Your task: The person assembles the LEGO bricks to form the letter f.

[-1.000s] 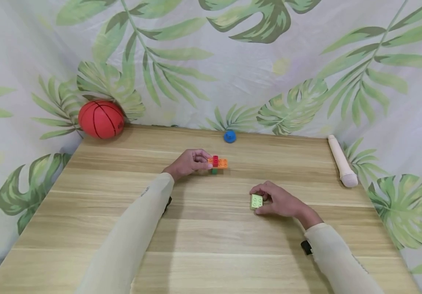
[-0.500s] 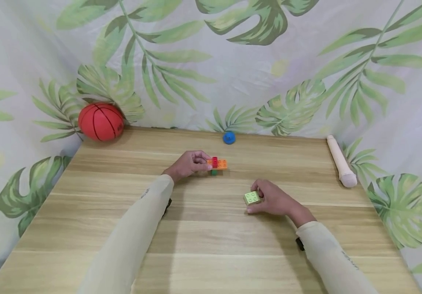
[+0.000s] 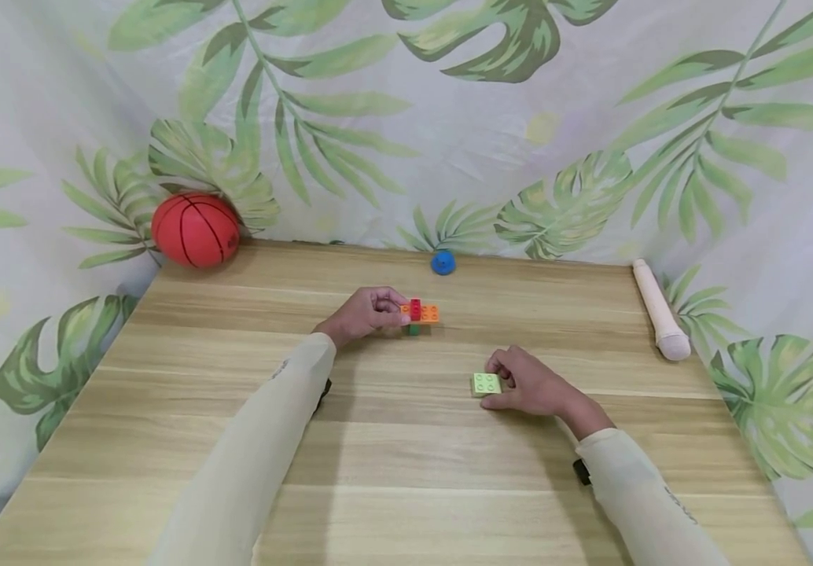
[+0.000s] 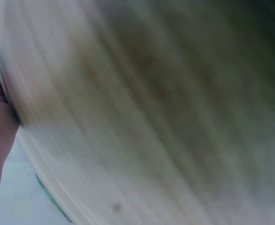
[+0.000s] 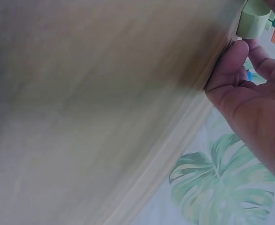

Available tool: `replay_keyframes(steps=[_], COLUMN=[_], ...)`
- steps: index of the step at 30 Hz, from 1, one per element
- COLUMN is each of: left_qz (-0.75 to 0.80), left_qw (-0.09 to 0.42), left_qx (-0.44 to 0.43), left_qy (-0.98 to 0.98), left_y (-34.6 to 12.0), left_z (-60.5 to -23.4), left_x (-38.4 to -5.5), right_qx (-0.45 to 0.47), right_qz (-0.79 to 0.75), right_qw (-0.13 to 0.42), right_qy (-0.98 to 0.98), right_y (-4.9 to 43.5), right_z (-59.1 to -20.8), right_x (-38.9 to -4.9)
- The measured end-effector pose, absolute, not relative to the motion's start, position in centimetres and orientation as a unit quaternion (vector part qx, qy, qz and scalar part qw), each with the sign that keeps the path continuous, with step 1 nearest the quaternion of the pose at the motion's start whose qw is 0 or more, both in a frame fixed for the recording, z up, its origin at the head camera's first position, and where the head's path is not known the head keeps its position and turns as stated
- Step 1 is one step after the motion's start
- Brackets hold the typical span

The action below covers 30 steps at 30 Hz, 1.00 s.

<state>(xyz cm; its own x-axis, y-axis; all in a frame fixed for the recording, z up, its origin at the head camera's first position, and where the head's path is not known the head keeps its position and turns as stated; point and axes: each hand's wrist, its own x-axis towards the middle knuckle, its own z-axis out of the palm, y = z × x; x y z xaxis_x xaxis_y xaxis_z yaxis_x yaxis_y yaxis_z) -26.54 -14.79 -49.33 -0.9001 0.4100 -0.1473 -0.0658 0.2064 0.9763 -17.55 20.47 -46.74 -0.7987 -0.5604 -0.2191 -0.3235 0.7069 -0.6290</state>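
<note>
My left hand [image 3: 369, 313] pinches the left end of a small stack of toy building bricks. An orange brick [image 3: 431, 314] with round studs forms its middle, a red brick [image 3: 415, 309] sits across the top, and a green brick [image 3: 413, 329] shows underneath. Nearer to me and to the right, my right hand [image 3: 530, 383] holds a light green toy brick [image 3: 487, 384] by its right side, between thumb and curled fingers, studs up. In the right wrist view the light green brick [image 5: 253, 21] appears at the top right, partly hidden by a finger.
Both hands work over a wooden table [image 3: 406, 487]. A red basketball [image 3: 196, 230] sits at its back left corner. Near the back edge lies a small blue round object [image 3: 443, 262]. A pale toy microphone [image 3: 660, 310] lies along the right edge. Leaf-patterned cloth [image 3: 350, 118] hangs behind.
The light green brick has shifted slightly left with my right hand and turned, first slanting, now lying nearly square to the table edge. My left hand and its brick stack have stayed in place.
</note>
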Motion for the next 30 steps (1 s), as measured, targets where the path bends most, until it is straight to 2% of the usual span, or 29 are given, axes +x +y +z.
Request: replay_keyframes(steps=[11,30], left_qz=[0.618,0.623], left_qw=[0.194,0.195], left_qx=[0.115,0.118], left_qy=[0.753,0.748], left_y=[-14.82,-14.87], left_z=[-49.27,-49.49], left_x=[-26.51,-26.66], right_qx=[-0.270,-0.275], right_qz=[-0.318,-0.309], right_qw=[0.177,0.175], right_qy=[0.891,0.894], right_y=[21.01,20.88], right_z=[-47.26,-47.24], right_x=[-17.51,-17.56])
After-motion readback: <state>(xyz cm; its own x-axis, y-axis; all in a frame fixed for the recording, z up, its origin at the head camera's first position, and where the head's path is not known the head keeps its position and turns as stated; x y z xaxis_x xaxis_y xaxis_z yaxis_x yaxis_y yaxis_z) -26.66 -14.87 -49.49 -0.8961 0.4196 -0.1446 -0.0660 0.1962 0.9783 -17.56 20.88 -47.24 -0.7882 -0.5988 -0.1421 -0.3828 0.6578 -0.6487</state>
